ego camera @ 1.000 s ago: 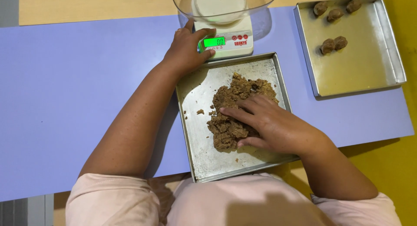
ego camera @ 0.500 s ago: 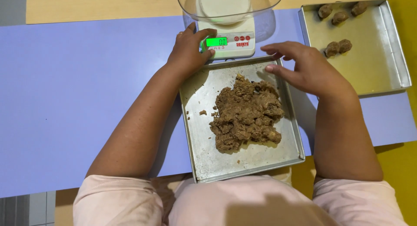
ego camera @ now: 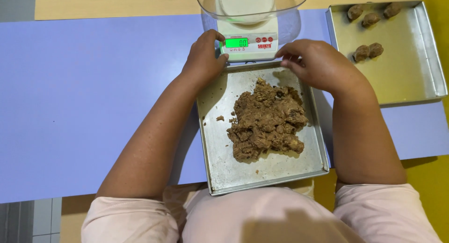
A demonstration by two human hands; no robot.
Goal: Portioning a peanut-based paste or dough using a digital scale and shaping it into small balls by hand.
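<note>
Scale [ego camera: 248, 44] beyond dough tray [ego camera: 224, 173]

dough [ego camera: 266, 119]: brown — lumpy, speckled;
tray [ego camera: 220, 163]: silver-grey;
scale [ego camera: 248, 39]: white — green display, red buttons;
mat [ego camera: 93, 93]: plain lilac-blue;
sleeves [ego camera: 126, 219]: pale pink

I'm in a kitchen: digital scale [ego camera: 247, 42], metal baking trays [ego camera: 224, 173], brown dough [ego camera: 266, 121] on my table [ego camera: 93, 98].
</note>
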